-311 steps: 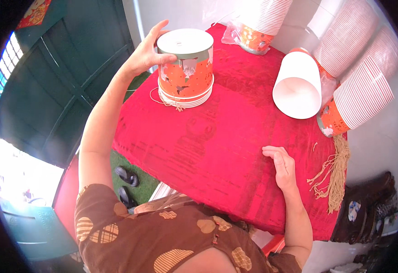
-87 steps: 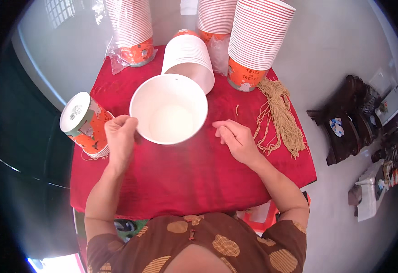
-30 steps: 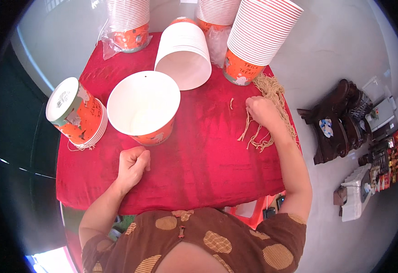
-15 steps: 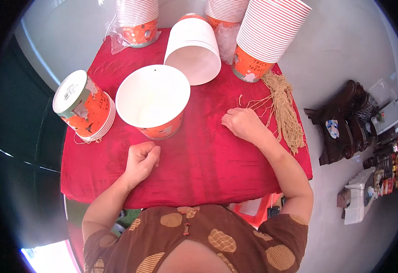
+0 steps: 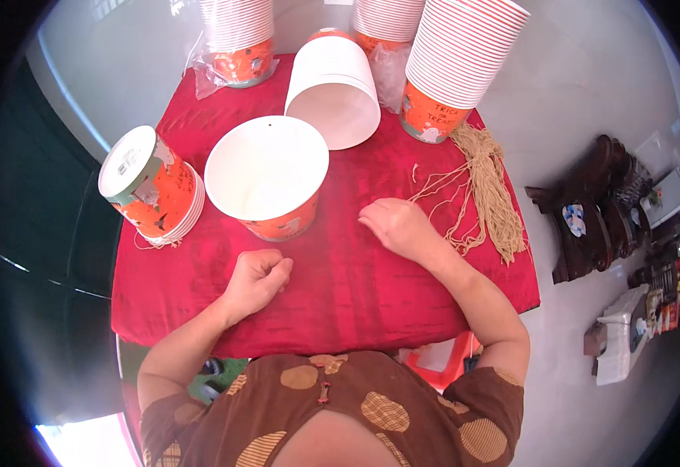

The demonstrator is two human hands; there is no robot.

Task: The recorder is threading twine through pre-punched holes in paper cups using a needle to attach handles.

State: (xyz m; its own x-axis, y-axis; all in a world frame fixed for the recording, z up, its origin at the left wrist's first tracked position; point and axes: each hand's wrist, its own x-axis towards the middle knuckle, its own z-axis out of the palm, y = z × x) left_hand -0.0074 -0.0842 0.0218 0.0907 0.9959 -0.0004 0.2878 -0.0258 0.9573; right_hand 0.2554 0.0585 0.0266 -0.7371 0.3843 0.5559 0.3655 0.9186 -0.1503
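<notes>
A white paper bucket point(image 5: 267, 173) with an orange printed outside stands upright and open-topped on the red cloth, a small hole near its far rim. Just in front of it, my left hand point(image 5: 256, 282) is curled into a fist above the cloth, thumb on top. My right hand point(image 5: 399, 228) is closed too, fingers pressed together, right of the bucket and left of a bundle of tan strings point(image 5: 489, 198). What either hand holds, if anything, is hidden or too thin to see. A few loose strands trail from the bundle toward my right hand.
Upside-down nested buckets point(image 5: 153, 187) stand at the left, strings under their rim. Another white bucket stack point(image 5: 336, 109) lies on its side behind. Tall stacks stand at the back left point(image 5: 240, 47), back middle point(image 5: 387, 19) and right point(image 5: 464, 58). Dark carved furniture point(image 5: 589, 222) sits beyond the table.
My right hand has moved left and slightly nearer me, away from the string bundle. My left hand stays closed, nearly in place. The whole view has shifted slightly.
</notes>
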